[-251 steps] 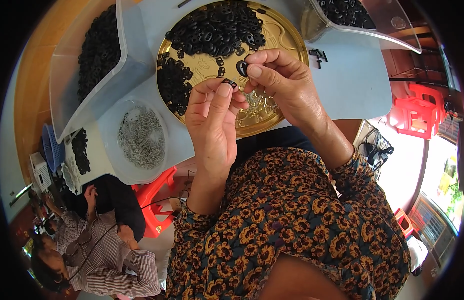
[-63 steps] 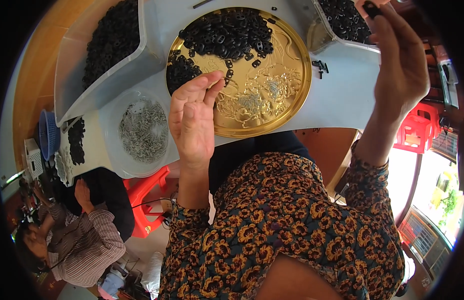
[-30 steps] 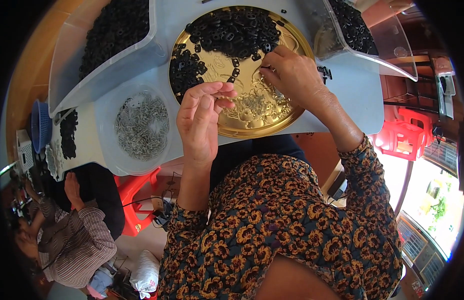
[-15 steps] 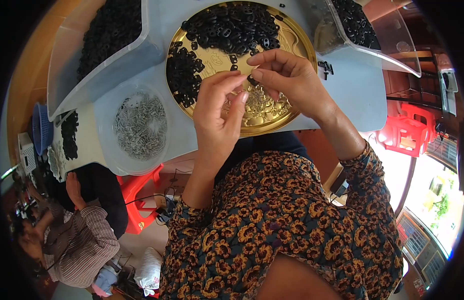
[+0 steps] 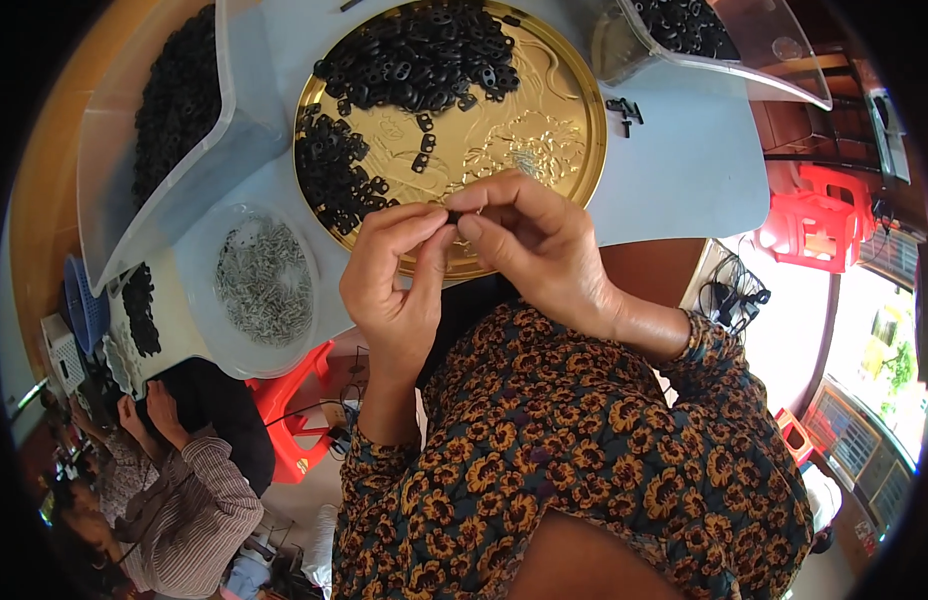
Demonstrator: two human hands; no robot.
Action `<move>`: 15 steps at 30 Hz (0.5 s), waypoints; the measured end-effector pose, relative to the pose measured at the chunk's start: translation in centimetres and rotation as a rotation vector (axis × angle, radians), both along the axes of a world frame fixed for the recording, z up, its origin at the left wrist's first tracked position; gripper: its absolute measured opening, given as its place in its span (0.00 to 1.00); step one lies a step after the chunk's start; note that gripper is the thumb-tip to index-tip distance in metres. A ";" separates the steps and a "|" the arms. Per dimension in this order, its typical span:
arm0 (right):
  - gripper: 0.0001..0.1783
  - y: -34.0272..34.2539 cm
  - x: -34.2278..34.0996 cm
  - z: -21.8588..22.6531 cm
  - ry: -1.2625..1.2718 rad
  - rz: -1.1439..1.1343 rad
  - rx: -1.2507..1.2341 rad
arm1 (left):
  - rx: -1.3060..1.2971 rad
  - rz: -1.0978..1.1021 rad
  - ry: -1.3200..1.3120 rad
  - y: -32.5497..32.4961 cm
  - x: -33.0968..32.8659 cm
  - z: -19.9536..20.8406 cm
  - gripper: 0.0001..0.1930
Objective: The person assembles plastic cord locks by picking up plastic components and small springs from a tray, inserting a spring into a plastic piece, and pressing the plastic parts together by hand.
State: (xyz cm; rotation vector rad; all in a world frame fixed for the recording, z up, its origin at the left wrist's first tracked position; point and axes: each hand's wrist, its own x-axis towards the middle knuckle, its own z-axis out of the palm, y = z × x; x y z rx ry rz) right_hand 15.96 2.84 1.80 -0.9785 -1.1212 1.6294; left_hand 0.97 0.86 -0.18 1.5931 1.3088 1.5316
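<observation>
Over the near edge of a round gold tray [image 5: 589, 185], both of my hands come together with closed fingertips. A small black plastic piece [image 5: 454, 217] is pinched between my left hand [image 5: 394, 280] and my right hand [image 5: 534, 245]; the fingers cover most of it. On the tray lie a large heap of black two-holed pieces [image 5: 424, 55] at the far side and another black heap [image 5: 334, 165] at the left. A few black pieces [image 5: 422, 145] sit between them in a short row. Small silvery pins [image 5: 527, 160] lie at the tray's right.
A clear bowl of metal pins [image 5: 264, 285] stands left of the tray. Clear bins, one at the left [image 5: 224, 100] and one at the right [image 5: 674, 55], hold black parts. Several black bits [image 5: 626, 112] lie beside the tray. Another person [image 5: 199, 500] sits at the lower left.
My hands have drawn nearer to me and closed together at the fingertips, with the black piece now between them. The view has shifted, and the tray appears farther left and higher.
</observation>
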 end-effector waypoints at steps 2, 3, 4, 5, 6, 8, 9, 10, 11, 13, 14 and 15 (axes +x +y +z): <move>0.11 -0.4 0.2 -1.0 -0.096 -0.009 0.151 | -0.068 -0.016 -0.096 -0.6 0.1 0.1 0.09; 0.12 -0.5 0.3 -1.2 -0.193 -0.011 0.305 | -0.071 -0.015 -0.096 -0.9 0.2 0.2 0.09; 0.13 -0.4 0.8 -1.1 -0.284 0.028 0.362 | -0.137 -0.018 -0.106 -1.2 0.2 0.3 0.09; 0.13 -0.4 1.0 -1.2 -0.285 0.027 0.359 | -0.202 -0.022 -0.116 -1.3 0.3 0.3 0.09; 0.12 -0.5 1.2 -1.3 -0.308 0.036 0.374 | -0.164 -0.084 -0.041 -1.3 -0.1 -0.1 0.08; 0.12 -0.7 1.5 -1.6 -0.332 0.049 0.387 | -0.187 -0.103 -0.048 -1.6 0.1 -0.2 0.08; 0.13 -0.9 1.7 -1.7 -0.323 0.037 0.373 | -0.207 -0.122 -0.054 -1.8 0.2 -0.2 0.08; 0.13 -1.0 1.9 -1.8 -0.314 0.025 0.360 | -0.241 -0.138 -0.084 -2.0 0.2 -0.3 0.08; 0.13 -1.1 2.1 -1.8 -0.313 0.030 0.358 | -0.243 -0.133 -0.084 -2.1 0.2 -0.4 0.08; 0.13 -1.0 2.7 -1.7 -0.353 0.025 0.427 | -0.286 -0.190 -0.180 -2.3 0.2 -0.6 0.08; 0.13 -0.8 3.2 -1.8 -0.353 0.029 0.423 | -0.290 -0.187 -0.182 -2.4 0.3 -0.5 0.08; 0.13 -0.4 3.9 -1.9 -0.420 0.022 0.505 | -0.346 -0.179 -0.324 -2.6 0.4 -0.3 0.08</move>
